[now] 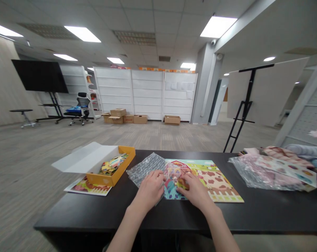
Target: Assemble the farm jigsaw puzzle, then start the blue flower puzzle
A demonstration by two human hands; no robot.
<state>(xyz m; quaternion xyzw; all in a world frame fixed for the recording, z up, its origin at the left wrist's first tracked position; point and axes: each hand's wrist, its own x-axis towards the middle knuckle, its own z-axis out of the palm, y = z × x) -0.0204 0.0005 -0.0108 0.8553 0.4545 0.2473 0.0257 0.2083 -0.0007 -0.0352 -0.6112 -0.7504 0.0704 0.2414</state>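
Note:
My left hand rests at the right end of a crinkled, see-through plastic bag with grey print, its fingers bent onto the plastic. A few centimetres away, my right hand curls its thumb and fingers around a small brown and yellow patch. Whether that patch is a loose piece or print cannot be told. Between the hands lies a colourful picture with blue leaves and a pink figure, partly covered by fingers. Under and beside my right hand, a farm picture board shows a spotted cow, a red barn and a fence.
On the left stands an open yellow box holding puzzle pieces, its pale lid flap folded outward. A printed card lies partly under the box. Plastic-wrapped pink goods pile up at the right of the black table.

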